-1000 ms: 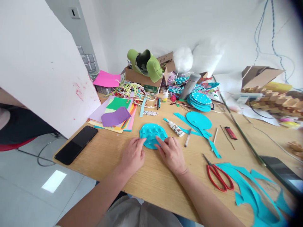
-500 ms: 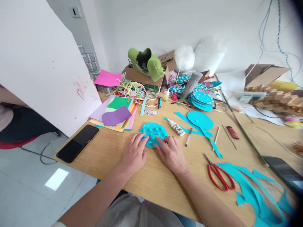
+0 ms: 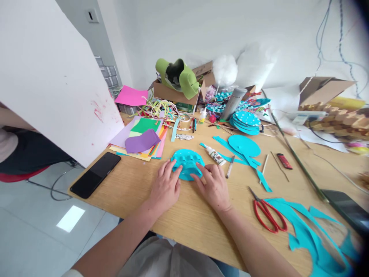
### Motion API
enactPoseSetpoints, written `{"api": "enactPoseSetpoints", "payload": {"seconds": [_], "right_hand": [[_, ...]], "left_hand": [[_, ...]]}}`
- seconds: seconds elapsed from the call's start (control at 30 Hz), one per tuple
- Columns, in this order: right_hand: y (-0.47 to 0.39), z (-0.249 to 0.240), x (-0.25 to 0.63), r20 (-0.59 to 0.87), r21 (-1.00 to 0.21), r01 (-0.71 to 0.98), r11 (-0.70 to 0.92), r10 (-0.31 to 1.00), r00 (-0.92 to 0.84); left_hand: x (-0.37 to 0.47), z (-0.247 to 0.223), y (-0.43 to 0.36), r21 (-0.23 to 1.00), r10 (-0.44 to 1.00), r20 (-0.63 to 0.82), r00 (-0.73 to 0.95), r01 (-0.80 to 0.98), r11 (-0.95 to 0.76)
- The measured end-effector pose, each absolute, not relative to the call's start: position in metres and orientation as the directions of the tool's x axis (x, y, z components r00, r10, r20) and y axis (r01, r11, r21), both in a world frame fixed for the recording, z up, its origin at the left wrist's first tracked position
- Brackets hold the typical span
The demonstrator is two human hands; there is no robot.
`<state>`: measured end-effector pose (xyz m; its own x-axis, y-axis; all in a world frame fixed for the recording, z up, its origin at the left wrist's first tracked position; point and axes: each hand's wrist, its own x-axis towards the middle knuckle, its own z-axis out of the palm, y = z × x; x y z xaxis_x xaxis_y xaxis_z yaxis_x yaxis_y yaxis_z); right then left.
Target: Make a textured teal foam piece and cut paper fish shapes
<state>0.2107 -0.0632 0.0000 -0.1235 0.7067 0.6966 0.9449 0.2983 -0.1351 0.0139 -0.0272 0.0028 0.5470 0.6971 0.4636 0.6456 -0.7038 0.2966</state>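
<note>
Both hands are at a blue dotted disc (image 3: 187,156), which lies flat on the wooden table (image 3: 138,184) close to its near edge and straight in front of the person. Wavy blue strips cross the face of the disc in raised bumps. The left hand (image 3: 167,182) is loosely open, palm down, its fingers stretched forward with the tips at the left edge of the disc; it has hold of nothing. The right hand (image 3: 213,184) is half open on the other side, thumb and forefinger apart and touching the lower right part of the disc, the other fingers curled; it does not grip the disc either. Just beyond the right hand lie a white glue bottle (image 3: 215,156) and a pen (image 3: 230,167), and past them a plain blue round (image 3: 244,145) with blue strips under and across it. Farther right are a red lighter (image 3: 284,161) and red-handled scissors (image 3: 266,213), the scissors touching a heap of blue scraps (image 3: 308,234). To the left, a black phone (image 3: 95,175) rests near the table's edge, beside a pile of coloured sheets topped by a purple piece (image 3: 142,141). At the back, a silver flask (image 3: 234,104) stands tilted behind a stack of blue dotted rounds (image 3: 245,122).
</note>
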Motion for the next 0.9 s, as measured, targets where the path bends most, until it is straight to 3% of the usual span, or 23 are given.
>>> {"api": "enactPoseSetpoints", "payload": {"seconds": [0.23, 0.47, 0.9], "right_hand": [[-0.06, -0.001, 0.214, 0.69, -0.141, 0.941, 0.307, 0.712, -0.129], [-0.051, 0.0, 0.209, 0.61, -0.088, 0.911, 0.403, 0.745, -0.27], [-0.049, -0.003, 0.209, 0.608, -0.089, 0.88, 0.467, 0.725, -0.324]], "left_hand": [[0.013, 0.011, -0.022, 0.308, 0.673, 0.52, 0.526, 0.619, -0.722], [0.021, 0.027, -0.011, 0.387, 0.714, 0.46, 0.527, 0.605, -0.696], [0.025, 0.001, -0.007, 0.387, 0.748, 0.443, 0.494, 0.647, -0.657]]}}
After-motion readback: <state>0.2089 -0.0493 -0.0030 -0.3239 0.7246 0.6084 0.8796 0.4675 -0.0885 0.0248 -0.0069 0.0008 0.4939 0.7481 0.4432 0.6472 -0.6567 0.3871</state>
